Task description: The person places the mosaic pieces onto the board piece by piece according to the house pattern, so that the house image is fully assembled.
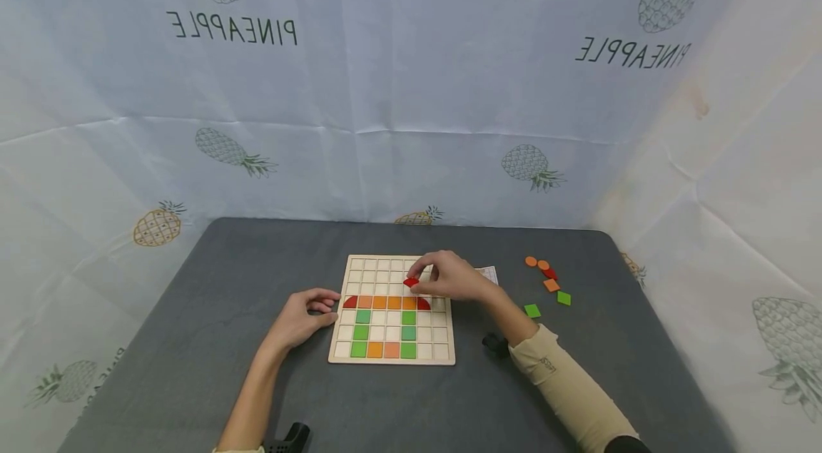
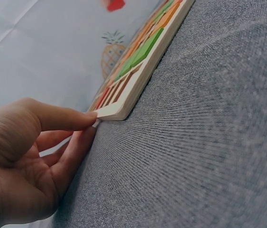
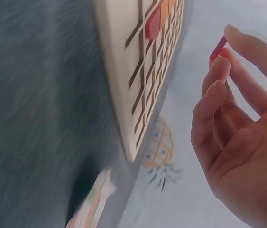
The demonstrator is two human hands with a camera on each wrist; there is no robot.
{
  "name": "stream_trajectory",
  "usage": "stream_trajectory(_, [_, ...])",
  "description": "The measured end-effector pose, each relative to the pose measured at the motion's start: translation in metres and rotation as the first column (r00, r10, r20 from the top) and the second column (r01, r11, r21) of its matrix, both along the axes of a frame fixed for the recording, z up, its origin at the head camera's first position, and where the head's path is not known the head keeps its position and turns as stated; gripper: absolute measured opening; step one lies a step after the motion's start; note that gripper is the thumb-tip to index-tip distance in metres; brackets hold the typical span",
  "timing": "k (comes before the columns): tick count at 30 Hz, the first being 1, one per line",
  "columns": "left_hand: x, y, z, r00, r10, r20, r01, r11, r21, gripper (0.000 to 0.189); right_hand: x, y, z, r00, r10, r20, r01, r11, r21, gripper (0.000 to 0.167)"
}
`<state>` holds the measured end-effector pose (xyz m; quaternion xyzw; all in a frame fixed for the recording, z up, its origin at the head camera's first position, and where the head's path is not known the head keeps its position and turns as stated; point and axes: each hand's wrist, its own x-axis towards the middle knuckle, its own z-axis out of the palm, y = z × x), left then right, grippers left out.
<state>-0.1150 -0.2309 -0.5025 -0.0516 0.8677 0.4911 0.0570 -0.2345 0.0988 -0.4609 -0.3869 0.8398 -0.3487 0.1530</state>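
Note:
A wooden grid board lies on the dark table, partly filled with coloured tiles. An orange row ends in a red rounded piece on either side, above two green columns joined by orange tiles along the bottom row. My right hand pinches a small red tile between thumb and fingertips over the upper right of the board; the right wrist view shows the tile edge-on, above the grid. My left hand rests at the board's left edge, thumb and fingertips touching it.
Loose orange discs, a red piece, an orange tile and green tiles lie right of the board. A printed sheet shows behind the right hand. A black object sits by the right forearm. Pineapple-print cloth hangs behind.

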Motion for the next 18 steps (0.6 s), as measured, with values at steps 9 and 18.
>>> stream_trajectory(9, [-0.001, 0.000, 0.001, 1.000, 0.004, -0.005, -0.004, 1.000, 0.002, 0.036, -0.007, -0.045, -0.008, 1.000, 0.024, 0.017, -0.024, 1.000, 0.021, 0.023])
stream_trajectory(18, [-0.002, -0.001, 0.000, 1.000, 0.004, -0.004, -0.004, 1.000, 0.012, 0.035, -0.012, -0.083, -0.022, 1.000, 0.008, -0.026, -0.005, 0.995, 0.096, 0.020])
